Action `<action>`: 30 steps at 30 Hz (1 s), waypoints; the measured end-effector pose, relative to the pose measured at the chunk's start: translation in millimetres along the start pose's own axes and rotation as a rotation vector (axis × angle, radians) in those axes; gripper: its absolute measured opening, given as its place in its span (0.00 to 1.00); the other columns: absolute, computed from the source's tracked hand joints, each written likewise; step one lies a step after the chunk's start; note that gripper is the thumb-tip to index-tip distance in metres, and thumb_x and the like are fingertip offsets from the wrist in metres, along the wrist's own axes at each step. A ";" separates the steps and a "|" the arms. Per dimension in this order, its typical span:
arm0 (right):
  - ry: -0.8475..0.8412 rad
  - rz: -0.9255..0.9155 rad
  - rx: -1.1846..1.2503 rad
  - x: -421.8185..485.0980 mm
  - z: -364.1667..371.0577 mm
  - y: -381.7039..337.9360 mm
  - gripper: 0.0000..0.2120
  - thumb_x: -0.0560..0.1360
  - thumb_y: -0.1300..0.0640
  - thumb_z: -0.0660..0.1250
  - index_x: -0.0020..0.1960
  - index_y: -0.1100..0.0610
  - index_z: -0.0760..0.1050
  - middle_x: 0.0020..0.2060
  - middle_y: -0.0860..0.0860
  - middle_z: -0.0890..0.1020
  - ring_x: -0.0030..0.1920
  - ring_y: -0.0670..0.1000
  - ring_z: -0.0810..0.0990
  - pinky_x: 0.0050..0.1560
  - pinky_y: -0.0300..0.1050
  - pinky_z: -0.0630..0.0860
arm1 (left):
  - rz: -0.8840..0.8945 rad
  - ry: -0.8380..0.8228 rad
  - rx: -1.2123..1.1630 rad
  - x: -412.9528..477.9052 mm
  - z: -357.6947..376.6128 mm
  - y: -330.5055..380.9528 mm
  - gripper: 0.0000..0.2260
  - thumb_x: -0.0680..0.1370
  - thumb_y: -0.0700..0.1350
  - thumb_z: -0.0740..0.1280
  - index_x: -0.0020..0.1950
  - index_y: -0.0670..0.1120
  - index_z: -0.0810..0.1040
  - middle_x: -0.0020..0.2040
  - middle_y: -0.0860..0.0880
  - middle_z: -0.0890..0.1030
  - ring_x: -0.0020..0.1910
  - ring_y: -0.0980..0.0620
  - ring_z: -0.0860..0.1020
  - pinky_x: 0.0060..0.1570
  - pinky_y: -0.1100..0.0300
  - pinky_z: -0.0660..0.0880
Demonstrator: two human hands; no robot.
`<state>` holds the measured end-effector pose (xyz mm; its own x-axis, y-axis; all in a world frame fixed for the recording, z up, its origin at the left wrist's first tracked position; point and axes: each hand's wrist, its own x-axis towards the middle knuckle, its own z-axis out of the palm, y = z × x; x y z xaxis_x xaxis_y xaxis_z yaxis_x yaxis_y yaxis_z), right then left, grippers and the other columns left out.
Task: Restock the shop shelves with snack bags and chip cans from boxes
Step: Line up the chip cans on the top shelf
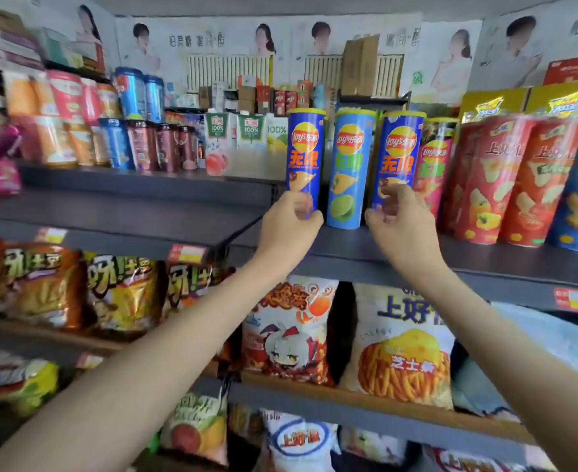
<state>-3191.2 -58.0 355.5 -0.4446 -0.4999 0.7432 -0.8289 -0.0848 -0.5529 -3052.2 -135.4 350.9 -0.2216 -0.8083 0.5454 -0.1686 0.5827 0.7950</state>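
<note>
Head view: left can and right can, both blue, stand upright on the shelf with a lime can between them. I judge them light, stiff tubes, slick-sided and easy to topple, best held low round the body. The left hand grips the left can's base. The right hand curls round the right can's base. Red packs stand near on the right.

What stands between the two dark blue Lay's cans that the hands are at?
A light blue lime can stands upright between the left dark blue can and the right dark blue can, in the head view.
</note>
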 end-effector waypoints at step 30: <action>-1.431 0.399 0.287 -538.6 402.7 -264.2 0.06 0.78 0.59 0.65 0.54 0.51 0.74 0.50 0.50 0.78 0.54 0.52 0.78 0.58 0.54 0.76 | -1.367 0.442 0.133 -450.5 -472.1 -382.7 0.09 0.79 0.41 0.64 0.59 0.46 0.75 0.57 0.45 0.78 0.58 0.43 0.77 0.53 0.59 0.73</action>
<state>-2596.0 -113.4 -50.4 0.2175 -0.9083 -0.3573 -0.5700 0.1790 -0.8019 -2434.4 -33.9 -73.8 0.4896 -0.6744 -0.5527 -0.0940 -0.6710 0.7355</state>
